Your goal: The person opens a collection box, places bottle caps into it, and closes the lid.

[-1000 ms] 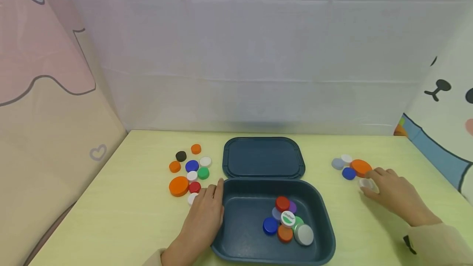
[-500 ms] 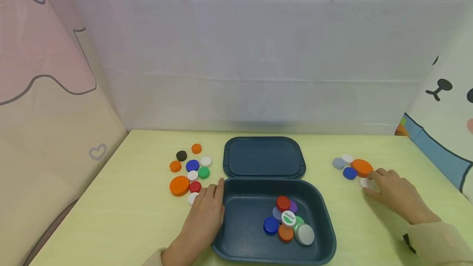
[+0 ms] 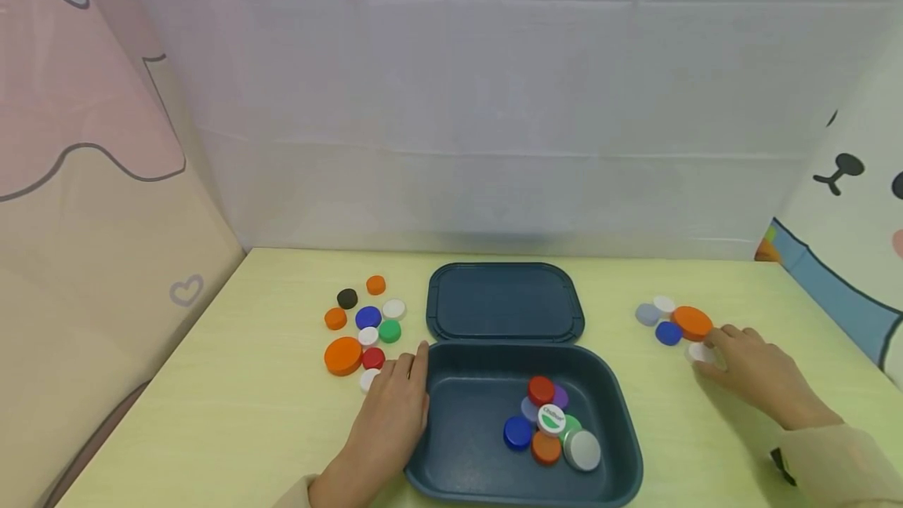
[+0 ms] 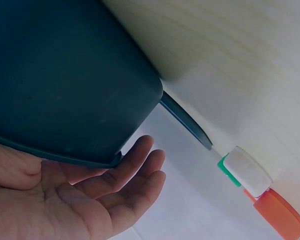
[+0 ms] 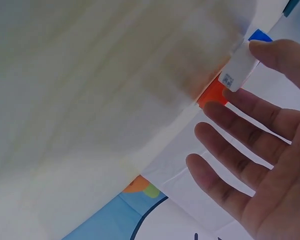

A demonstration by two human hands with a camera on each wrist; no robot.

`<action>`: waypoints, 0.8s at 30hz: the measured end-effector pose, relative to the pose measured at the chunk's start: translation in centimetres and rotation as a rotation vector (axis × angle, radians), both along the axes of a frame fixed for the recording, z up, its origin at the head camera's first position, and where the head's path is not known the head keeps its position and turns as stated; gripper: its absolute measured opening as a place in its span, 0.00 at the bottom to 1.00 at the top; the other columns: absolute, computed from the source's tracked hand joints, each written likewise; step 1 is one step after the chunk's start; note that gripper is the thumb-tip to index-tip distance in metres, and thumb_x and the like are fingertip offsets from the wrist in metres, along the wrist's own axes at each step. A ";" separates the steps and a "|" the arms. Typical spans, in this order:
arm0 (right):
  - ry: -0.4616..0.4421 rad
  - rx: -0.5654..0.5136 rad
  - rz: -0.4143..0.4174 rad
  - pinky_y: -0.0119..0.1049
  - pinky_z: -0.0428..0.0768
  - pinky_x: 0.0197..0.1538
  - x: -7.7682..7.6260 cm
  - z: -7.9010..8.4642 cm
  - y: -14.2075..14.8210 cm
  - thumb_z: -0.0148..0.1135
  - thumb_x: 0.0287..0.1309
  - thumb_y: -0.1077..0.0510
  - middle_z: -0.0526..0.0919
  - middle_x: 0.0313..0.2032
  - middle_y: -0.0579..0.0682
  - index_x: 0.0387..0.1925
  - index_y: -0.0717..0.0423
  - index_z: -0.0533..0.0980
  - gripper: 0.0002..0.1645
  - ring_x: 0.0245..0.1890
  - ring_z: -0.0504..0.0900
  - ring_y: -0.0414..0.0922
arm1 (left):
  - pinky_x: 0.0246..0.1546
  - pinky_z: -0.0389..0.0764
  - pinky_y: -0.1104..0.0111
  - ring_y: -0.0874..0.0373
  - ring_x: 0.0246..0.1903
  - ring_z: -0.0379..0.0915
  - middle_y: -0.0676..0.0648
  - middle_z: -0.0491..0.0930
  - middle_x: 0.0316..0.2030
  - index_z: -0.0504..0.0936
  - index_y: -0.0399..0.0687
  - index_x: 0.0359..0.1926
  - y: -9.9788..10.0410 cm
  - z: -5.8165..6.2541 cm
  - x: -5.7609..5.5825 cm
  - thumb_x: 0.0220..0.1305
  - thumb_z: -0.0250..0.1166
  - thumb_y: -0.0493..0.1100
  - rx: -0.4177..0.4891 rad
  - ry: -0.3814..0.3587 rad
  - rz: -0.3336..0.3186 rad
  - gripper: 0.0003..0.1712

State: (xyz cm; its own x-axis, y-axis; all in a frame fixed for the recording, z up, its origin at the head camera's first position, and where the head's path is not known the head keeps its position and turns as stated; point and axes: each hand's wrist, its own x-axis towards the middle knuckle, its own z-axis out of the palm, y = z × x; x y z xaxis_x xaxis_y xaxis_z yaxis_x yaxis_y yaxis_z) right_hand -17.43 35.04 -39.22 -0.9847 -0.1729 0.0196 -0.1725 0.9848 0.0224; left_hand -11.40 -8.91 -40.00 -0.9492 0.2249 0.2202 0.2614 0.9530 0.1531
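Observation:
My left hand (image 3: pixel 388 422) rests along the left rim of a dark blue plastic box (image 3: pixel 458 484); its fingers look loosely bent in the left wrist view, beside the box wall. Inside the box sits a cluster of bottle caps, among them a red cap (image 3: pixel 541 390), a blue cap (image 3: pixel 518 433) and a large white cap (image 3: pixel 582 450). At the right, my right hand (image 3: pixel 758 375) pinches a white bottle cap (image 5: pixel 238 67) between thumb and index finger, low at the table. Its other fingers are spread. Touching distance away lies a large orange cap (image 3: pixel 692 323).
Behind the box lies its dark blue lid (image 3: pixel 505 300). Several caps are scattered left of it, including a big orange cap (image 3: pixel 343 356) and a green cap (image 3: pixel 389 331). Near the right hand are a blue cap (image 3: pixel 669 333) and a pale blue cap (image 3: pixel 647 314).

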 end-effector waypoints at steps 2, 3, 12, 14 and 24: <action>-0.009 -0.006 -0.006 0.54 0.75 0.31 0.0 0.1 0.0 0.66 0.46 0.51 0.78 0.33 0.60 0.37 0.66 0.75 0.22 0.31 0.74 0.55 | 0.46 0.77 0.63 0.51 0.42 0.69 0.41 0.75 0.45 0.65 0.38 0.61 0.0 0.0 0.0 0.55 0.64 0.43 0.003 -0.005 -0.001 0.33; -0.014 -0.006 -0.009 0.54 0.75 0.31 0.0 0.1 0.0 0.66 0.46 0.51 0.78 0.33 0.60 0.37 0.66 0.75 0.22 0.31 0.74 0.56 | 0.46 0.77 0.63 0.51 0.42 0.69 0.41 0.75 0.45 0.65 0.38 0.61 0.0 0.0 0.0 0.55 0.64 0.43 0.005 -0.009 -0.001 0.33; 0.040 -0.003 0.023 0.54 0.75 0.34 0.6 0.7 -1.0 0.67 0.45 0.51 0.78 0.36 0.62 0.37 0.63 0.75 0.21 0.34 0.74 0.57 | 0.46 0.77 0.63 0.50 0.43 0.69 0.41 0.75 0.46 0.65 0.38 0.62 0.1 0.1 0.0 0.55 0.64 0.43 0.007 -0.030 0.009 0.34; 0.073 -0.001 0.052 0.52 0.76 0.33 0.9 1.0 -1.6 0.67 0.45 0.52 0.78 0.35 0.60 0.36 0.62 0.76 0.21 0.33 0.74 0.56 | 0.47 0.77 0.63 0.50 0.43 0.69 0.41 0.75 0.46 0.65 0.38 0.62 0.1 0.0 0.0 0.55 0.64 0.43 0.006 -0.028 0.009 0.34; 0.313 -0.010 0.225 0.38 0.70 0.23 2.3 2.5 -5.1 0.73 0.35 0.53 0.78 0.28 0.52 0.33 0.59 0.75 0.22 0.26 0.71 0.46 | 0.47 0.77 0.63 0.50 0.43 0.69 0.41 0.74 0.46 0.64 0.38 0.62 0.1 -0.1 -0.1 0.56 0.64 0.43 0.009 -0.036 0.013 0.34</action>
